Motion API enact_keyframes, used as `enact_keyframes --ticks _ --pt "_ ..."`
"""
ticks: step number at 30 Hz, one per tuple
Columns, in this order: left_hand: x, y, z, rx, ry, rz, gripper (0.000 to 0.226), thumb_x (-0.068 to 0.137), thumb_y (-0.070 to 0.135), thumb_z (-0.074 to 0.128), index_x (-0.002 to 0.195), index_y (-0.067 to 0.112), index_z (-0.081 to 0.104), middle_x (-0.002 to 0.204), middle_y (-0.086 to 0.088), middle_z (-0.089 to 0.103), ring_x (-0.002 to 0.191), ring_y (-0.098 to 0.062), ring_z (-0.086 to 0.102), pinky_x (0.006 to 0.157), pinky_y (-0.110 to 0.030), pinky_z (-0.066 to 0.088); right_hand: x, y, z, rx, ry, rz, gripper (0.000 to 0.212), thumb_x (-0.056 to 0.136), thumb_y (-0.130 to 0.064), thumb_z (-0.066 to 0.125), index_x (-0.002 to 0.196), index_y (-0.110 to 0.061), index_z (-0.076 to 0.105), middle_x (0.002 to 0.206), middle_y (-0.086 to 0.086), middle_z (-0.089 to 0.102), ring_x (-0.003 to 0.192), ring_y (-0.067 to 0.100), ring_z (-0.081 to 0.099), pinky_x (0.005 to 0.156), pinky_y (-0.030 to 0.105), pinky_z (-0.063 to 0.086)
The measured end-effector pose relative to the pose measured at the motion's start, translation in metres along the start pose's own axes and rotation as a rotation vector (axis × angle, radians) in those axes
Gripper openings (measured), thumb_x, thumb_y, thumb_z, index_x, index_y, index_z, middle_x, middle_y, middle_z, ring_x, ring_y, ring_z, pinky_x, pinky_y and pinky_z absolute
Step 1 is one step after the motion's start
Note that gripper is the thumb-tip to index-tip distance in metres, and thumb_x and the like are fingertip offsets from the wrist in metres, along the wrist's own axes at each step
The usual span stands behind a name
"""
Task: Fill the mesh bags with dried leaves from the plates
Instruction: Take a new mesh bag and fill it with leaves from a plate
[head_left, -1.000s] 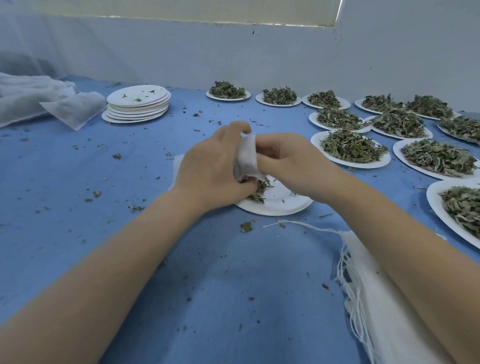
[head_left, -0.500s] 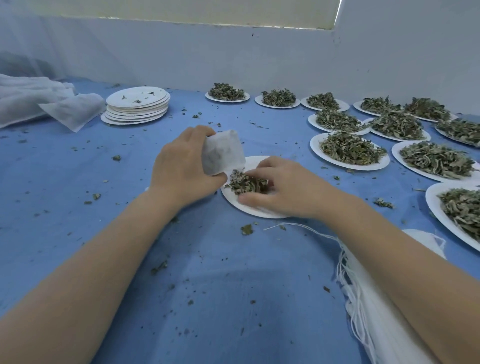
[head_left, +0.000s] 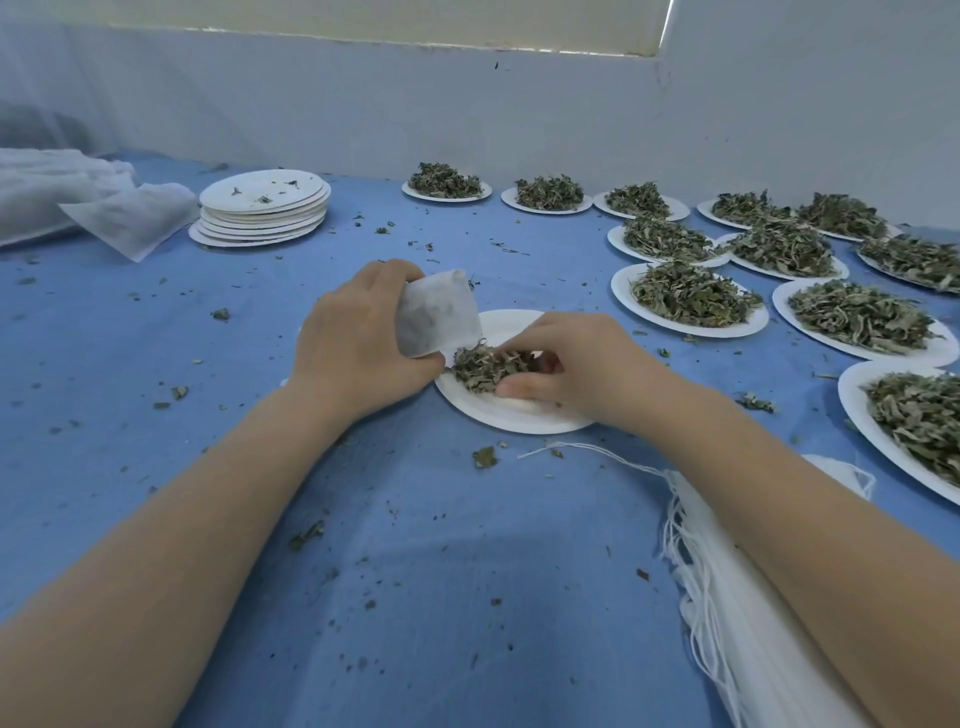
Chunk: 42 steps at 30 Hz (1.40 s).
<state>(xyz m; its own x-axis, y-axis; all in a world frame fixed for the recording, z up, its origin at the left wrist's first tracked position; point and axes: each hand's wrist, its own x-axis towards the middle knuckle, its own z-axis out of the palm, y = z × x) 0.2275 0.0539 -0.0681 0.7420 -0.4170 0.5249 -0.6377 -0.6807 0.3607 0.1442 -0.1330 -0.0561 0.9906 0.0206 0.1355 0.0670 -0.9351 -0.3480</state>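
Note:
My left hand (head_left: 353, 348) grips a small white mesh bag (head_left: 439, 312) with dark leaves showing through it, its mouth tilted down toward a white paper plate (head_left: 511, 415). On that plate lies a small heap of dried green leaves (head_left: 485, 366). My right hand (head_left: 582, 369) curls over the right side of the heap, its fingers and thumb closing round the leaves. Both hands are over the middle of the blue cloth.
Several plates heaped with dried leaves (head_left: 688, 299) fill the right and back. A stack of used plates (head_left: 262, 210) stands at the back left beside filled white bags (head_left: 127, 218). A pile of unfilled bags with strings (head_left: 748, 597) lies under my right forearm. Leaf crumbs litter the cloth.
My hands parted from pushing leaves into the bag. The left one moved left with the bag; the right one dropped onto the plate's leaves and is gathering them.

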Motion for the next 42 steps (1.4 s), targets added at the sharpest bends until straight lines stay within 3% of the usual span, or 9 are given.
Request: enact_keyframes --ticks 10,13,18,21,28,31,33,37,42 --pt "-0.001 0.009 -0.001 0.023 -0.012 0.029 0.058 0.062 0.026 0.074 0.114 0.015 0.053 0.107 -0.005 0.057 0.094 -0.031 0.054 0.073 -0.031 0.035 -0.004 0.003 -0.025 0.135 0.385 0.003 0.012 0.083 -0.027 0.07 0.093 -0.022 0.075 0.077 -0.007 0.065 0.065 0.003 0.055 0.067 0.007 0.04" --pt "-0.001 0.014 0.0 0.027 -0.016 0.053 0.057 0.061 0.026 0.073 0.113 0.014 0.053 0.104 -0.006 0.057 0.09 -0.03 0.054 0.071 -0.028 0.03 -0.007 -0.005 -0.028 0.253 0.451 -0.052 0.011 0.081 -0.024 0.072 0.09 -0.019 0.076 0.08 -0.001 0.07 0.072 0.011 0.061 0.076 0.027 0.048" --pt "-0.003 0.025 0.002 -0.008 -0.007 0.08 0.058 0.06 0.029 0.072 0.113 0.014 0.054 0.105 -0.005 0.058 0.091 -0.028 0.054 0.071 -0.028 0.031 -0.008 -0.018 -0.024 0.202 0.386 -0.174 0.009 0.078 -0.012 0.072 0.087 -0.012 0.076 0.08 -0.002 0.066 0.07 0.005 0.052 0.073 0.02 0.045" --pt "-0.005 0.033 0.005 -0.037 -0.014 0.126 0.061 0.058 0.028 0.074 0.113 0.013 0.054 0.105 -0.005 0.059 0.09 -0.029 0.055 0.071 -0.028 0.032 -0.007 -0.025 -0.02 0.139 0.349 -0.221 0.011 0.079 -0.004 0.068 0.087 -0.003 0.074 0.085 0.009 0.069 0.069 0.014 0.054 0.073 0.03 0.046" --pt "-0.003 0.033 0.003 -0.177 -0.006 -0.003 0.064 0.054 0.039 0.065 0.115 0.022 0.051 0.099 0.009 0.053 0.086 -0.014 0.048 0.072 -0.027 0.036 -0.012 -0.026 -0.035 0.473 0.045 -0.14 0.024 0.089 -0.017 0.059 0.109 -0.027 0.068 0.106 0.008 0.07 0.106 0.035 0.06 0.088 0.053 0.049" --pt "-0.002 0.031 0.002 -0.204 0.017 -0.014 0.057 0.057 0.033 0.068 0.111 0.024 0.051 0.093 0.013 0.05 0.081 -0.009 0.045 0.069 -0.024 0.034 -0.011 -0.028 -0.033 0.532 0.206 -0.128 0.029 0.086 -0.015 0.064 0.091 -0.042 0.068 0.094 -0.016 0.069 0.09 0.009 0.066 0.085 0.028 0.051" --pt "-0.002 0.032 0.002 -0.208 0.024 0.026 0.058 0.056 0.038 0.064 0.11 0.023 0.053 0.094 0.011 0.053 0.081 -0.011 0.047 0.069 -0.026 0.037 -0.009 -0.033 -0.028 0.429 0.31 -0.132 0.03 0.08 -0.013 0.069 0.081 -0.043 0.067 0.087 -0.015 0.065 0.08 -0.002 0.06 0.075 0.009 0.043" --pt "-0.003 0.033 0.0 -0.15 0.055 0.132 0.056 0.058 0.043 0.063 0.107 0.017 0.059 0.098 0.002 0.062 0.084 -0.021 0.057 0.069 -0.032 0.044 -0.002 -0.04 -0.017 0.263 0.354 -0.047 0.021 0.075 -0.004 0.063 0.084 -0.018 0.077 0.071 0.007 0.069 0.054 0.014 0.049 0.052 0.018 0.038" --pt "-0.003 0.033 -0.003 -0.168 0.071 0.077 0.053 0.057 0.042 0.057 0.102 0.014 0.063 0.092 0.0 0.064 0.083 -0.023 0.058 0.07 -0.033 0.044 0.01 -0.052 -0.017 0.305 0.25 -0.097 0.018 0.072 0.002 0.06 0.065 -0.012 0.069 0.042 -0.012 0.046 0.046 0.006 0.038 0.045 0.011 0.03"
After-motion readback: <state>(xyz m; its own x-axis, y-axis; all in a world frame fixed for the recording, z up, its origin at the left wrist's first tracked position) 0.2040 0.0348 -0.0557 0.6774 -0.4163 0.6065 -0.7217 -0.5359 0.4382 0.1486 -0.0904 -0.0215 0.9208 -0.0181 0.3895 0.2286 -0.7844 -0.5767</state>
